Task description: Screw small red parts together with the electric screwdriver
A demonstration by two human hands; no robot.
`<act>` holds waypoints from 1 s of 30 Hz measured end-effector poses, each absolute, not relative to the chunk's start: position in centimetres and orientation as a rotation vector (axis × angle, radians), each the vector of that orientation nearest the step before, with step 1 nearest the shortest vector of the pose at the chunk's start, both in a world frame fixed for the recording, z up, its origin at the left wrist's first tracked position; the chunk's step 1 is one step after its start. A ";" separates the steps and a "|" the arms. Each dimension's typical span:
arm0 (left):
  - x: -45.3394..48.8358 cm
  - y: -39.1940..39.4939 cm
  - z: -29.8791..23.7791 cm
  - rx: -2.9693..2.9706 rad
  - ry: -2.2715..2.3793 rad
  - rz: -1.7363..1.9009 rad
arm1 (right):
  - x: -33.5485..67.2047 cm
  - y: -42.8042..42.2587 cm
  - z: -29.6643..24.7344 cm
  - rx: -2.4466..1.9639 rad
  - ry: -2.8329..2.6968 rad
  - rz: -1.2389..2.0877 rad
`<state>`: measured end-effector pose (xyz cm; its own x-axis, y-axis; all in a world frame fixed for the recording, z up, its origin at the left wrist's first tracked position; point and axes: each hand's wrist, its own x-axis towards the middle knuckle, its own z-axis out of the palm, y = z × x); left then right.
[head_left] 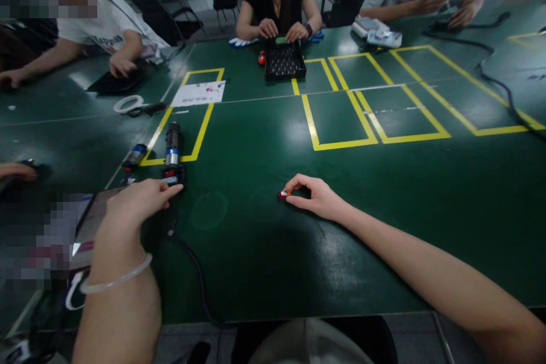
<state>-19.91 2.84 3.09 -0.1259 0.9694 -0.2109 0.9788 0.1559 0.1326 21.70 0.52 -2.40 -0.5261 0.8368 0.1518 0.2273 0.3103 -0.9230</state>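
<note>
My left hand [136, 202], with a pale bracelet at its wrist, reaches to the near end of a black and silver cylindrical tool [173, 148] with a blue band. Thumb and fingers close around that end, partly hiding it; a black cord [194, 261] runs from there toward the table's front edge. Further right, my right hand [318, 196] pinches a small red, white and black part [282, 195] between thumb and fingertips, low over the green table [256, 261]. The part is too small to name its kind.
A similar short cylinder [135, 156] lies left of the tool. Yellow tape outlines [345, 145] mark the table, with a white paper label [199, 92] on one. Opposite, a person works at a black tray [285, 65]; other people sit at both sides. A white tape roll [128, 104] lies left.
</note>
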 end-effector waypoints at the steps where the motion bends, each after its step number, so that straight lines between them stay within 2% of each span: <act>1: -18.9 2.8 3.1 1.856 2.217 -0.169 | 21.7 0.5 -2.4 -0.939 -1.935 1.217; 6: -13.3 2.7 3.1 1.919 2.349 -0.455 | 21.7 0.5 -2.3 -0.941 -1.922 1.224; 15: -6.2 0.9 2.5 2.218 2.224 -0.444 | 21.6 0.7 -2.4 -0.938 -1.893 1.188; 30: 0.9 -4.2 1.9 2.602 1.606 -0.289 | 21.6 0.8 -3.2 -1.054 -2.256 0.630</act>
